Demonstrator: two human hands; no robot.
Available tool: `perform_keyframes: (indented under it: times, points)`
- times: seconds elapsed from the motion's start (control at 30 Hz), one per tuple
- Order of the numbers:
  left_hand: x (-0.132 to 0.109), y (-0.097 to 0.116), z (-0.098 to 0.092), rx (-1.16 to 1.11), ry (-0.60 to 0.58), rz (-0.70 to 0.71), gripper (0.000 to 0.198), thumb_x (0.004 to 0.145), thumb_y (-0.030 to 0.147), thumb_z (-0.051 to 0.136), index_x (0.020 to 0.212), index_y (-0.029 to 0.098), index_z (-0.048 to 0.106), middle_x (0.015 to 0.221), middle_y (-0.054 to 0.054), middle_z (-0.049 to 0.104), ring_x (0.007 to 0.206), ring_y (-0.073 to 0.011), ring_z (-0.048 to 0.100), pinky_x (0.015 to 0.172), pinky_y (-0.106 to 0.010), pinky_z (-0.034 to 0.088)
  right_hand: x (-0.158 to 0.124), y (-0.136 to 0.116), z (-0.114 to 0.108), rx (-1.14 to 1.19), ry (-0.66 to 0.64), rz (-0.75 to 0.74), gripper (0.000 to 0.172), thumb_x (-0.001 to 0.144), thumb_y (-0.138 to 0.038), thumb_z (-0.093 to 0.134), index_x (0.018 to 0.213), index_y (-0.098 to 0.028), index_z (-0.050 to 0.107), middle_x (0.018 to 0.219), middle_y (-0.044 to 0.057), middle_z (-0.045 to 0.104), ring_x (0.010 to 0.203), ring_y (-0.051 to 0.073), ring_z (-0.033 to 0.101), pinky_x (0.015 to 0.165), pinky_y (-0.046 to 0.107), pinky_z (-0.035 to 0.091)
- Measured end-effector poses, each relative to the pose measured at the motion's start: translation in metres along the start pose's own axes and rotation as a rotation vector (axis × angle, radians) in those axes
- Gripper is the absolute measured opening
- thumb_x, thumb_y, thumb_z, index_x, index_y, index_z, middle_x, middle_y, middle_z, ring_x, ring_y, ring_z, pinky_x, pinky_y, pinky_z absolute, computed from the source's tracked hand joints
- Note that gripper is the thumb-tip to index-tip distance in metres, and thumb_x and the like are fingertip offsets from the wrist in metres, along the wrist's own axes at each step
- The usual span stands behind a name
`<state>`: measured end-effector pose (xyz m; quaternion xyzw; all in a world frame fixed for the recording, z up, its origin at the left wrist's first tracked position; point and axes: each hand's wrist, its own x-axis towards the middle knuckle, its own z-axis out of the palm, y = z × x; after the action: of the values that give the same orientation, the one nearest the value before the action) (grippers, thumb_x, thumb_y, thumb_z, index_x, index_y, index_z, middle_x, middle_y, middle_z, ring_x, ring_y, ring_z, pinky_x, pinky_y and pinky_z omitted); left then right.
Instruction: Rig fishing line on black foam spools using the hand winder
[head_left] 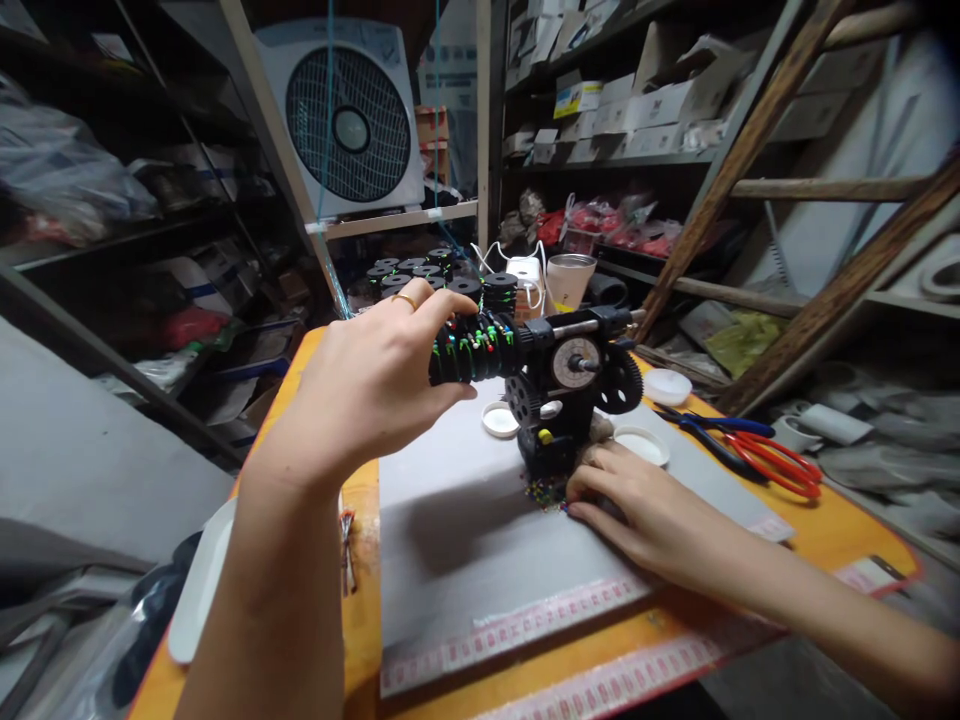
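Note:
My left hand (375, 365) is wrapped round a black ribbed cylinder (487, 345), thumb below and fingers over the top. Green threads and small coloured beads sit along its grooves. The cylinder joins a black geared device (559, 400) with a round dial (576, 362) and a metal shaft, standing on a pale board (450, 560). Tiny multicoloured beads (544, 492) lie scattered at its foot. There my right hand (630, 500) rests low on the board, thumb and fingertips drawn together beside the beads. Whatever is between those fingertips is hidden or too small to make out.
Black spools (427, 272) and a cup (570, 280) stand behind the device. White lids (501, 420) lie on the board. Right of it are red-handled scissors (776, 460) and blue-handled pliers (731, 425). A white tray (199, 590) sits at the left table edge.

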<state>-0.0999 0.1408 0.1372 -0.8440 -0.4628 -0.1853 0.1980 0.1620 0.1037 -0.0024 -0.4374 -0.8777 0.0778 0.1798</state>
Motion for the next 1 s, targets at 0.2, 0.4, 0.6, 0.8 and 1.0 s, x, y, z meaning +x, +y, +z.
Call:
perform_keyframes:
  times: [0.2, 0.4, 0.6, 0.8, 1.0]
  points:
    - [0.000, 0.002, -0.001, 0.016, -0.013, 0.011, 0.051, 0.079, 0.036, 0.065, 0.127, 0.026, 0.049, 0.122, -0.004, 0.061, 0.100, -0.0269, 0.065, 0.069, -0.035, 0.050, -0.006, -0.002, -0.001, 0.048, 0.090, -0.006, 0.011, 0.094, -0.015, 0.044, 0.092, -0.020, 0.054, 0.090, 0.006, 0.058, 0.080, 0.019, 0.055, 0.070, 0.034, 0.048]
    - [0.001, 0.007, -0.001, 0.037, -0.017, -0.011, 0.054, 0.079, 0.041, 0.067, 0.127, 0.026, 0.049, 0.123, -0.005, 0.061, 0.100, -0.0276, 0.065, 0.072, -0.037, 0.051, 0.003, -0.011, -0.017, 0.083, 0.224, -0.082, 0.011, 0.092, -0.012, 0.046, 0.089, -0.021, 0.053, 0.081, 0.004, 0.061, 0.070, 0.015, 0.058, 0.063, 0.029, 0.048]
    - [0.004, 0.015, 0.000, 0.072, 0.011, 0.015, 0.059, 0.082, 0.042, 0.064, 0.135, 0.021, 0.046, 0.126, -0.007, 0.062, 0.108, -0.0302, 0.062, 0.079, -0.041, 0.052, 0.034, -0.021, -0.053, 0.034, 0.588, -0.230, 0.016, 0.089, -0.009, 0.055, 0.099, -0.021, 0.055, 0.094, 0.005, 0.067, 0.086, 0.018, 0.065, 0.075, 0.030, 0.051]
    - [0.006, 0.015, 0.001, 0.051, 0.003, 0.012, 0.051, 0.084, 0.039, 0.062, 0.131, 0.024, 0.050, 0.123, -0.005, 0.065, 0.105, -0.0301, 0.064, 0.076, -0.041, 0.052, 0.059, -0.033, -0.062, 0.005, 0.508, -0.275, 0.011, 0.090, -0.010, 0.053, 0.095, -0.019, 0.056, 0.097, 0.007, 0.069, 0.087, 0.018, 0.065, 0.074, 0.031, 0.052]
    - [0.005, 0.013, 0.002, 0.037, 0.012, 0.017, 0.052, 0.084, 0.040, 0.062, 0.132, 0.025, 0.049, 0.123, -0.005, 0.065, 0.105, -0.0287, 0.064, 0.078, -0.039, 0.051, 0.066, -0.035, -0.064, 0.330, 0.444, -0.211, 0.013, 0.083, -0.009, 0.060, 0.091, -0.019, 0.059, 0.084, 0.000, 0.066, 0.075, 0.013, 0.065, 0.069, 0.025, 0.054]
